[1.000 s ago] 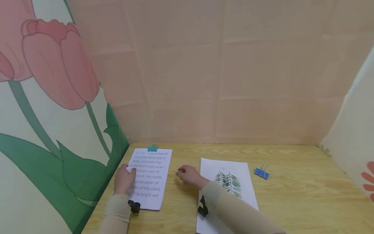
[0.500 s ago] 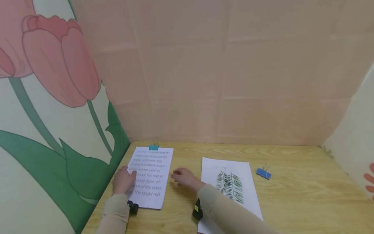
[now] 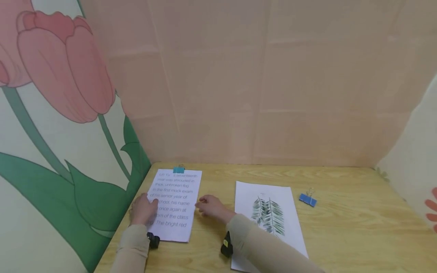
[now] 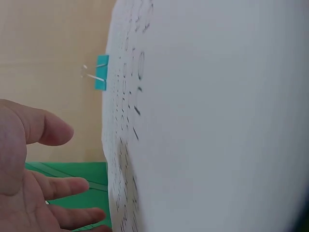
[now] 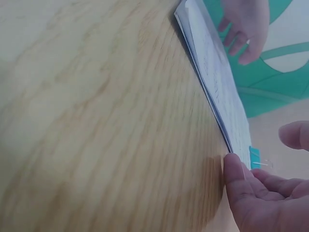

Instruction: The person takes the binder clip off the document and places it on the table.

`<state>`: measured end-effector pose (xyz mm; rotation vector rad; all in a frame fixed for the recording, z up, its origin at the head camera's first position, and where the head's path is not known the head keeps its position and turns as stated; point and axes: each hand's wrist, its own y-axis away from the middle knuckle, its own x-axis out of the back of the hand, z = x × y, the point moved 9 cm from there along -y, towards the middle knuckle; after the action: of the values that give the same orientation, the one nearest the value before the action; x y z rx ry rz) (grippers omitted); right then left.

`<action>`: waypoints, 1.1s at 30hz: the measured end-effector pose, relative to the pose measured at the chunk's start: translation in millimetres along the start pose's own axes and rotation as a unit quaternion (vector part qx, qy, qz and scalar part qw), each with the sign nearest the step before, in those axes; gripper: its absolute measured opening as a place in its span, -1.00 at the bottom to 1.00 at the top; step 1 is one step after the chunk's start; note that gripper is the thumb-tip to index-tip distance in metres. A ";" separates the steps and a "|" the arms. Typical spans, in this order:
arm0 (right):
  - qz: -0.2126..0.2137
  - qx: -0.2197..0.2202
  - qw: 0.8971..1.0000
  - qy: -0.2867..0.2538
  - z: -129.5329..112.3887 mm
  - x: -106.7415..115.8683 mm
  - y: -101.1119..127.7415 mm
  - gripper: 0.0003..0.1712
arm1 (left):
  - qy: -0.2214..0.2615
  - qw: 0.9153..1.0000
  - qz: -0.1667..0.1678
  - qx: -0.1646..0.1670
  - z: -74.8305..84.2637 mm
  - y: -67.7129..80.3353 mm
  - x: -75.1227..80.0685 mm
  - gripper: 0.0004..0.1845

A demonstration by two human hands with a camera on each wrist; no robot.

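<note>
Near the desk's left edge, the left hand rests loose-fingered on the clipped text sheets; the right hand, fingers relaxed, touches their right edge. Both hands hold nothing.

printed text: blurred on the clipped sheets, not readable
leaf sheet: near corner hidden under the right sleeve

Looks like a staged desk booth, not a real office or home. Light wood-grain table boxed in on three sides by thin panels: plain peach backdrop w/ visible fold creases, left panel printed w/ a big pink tulip & green leaves, right panel w/ a bit of orange flower. Only office stuff on it: clipped text pages, a leaf-print sheet, a blue binder clip.
</note>
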<state>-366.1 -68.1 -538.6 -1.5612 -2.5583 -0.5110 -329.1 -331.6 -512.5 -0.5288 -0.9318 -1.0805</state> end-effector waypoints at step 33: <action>-0.006 -0.053 0.988 -0.148 9.7 -3.8 2.2 -0.57 | 0.024 0.998 -0.051 0.004 -4.7 0.9 -5.4 -0.32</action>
<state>-361.5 -67.2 -548.2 -1.7784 -2.7989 -0.4524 -327.4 -332.0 -519.4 -0.4512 -0.9295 -1.1756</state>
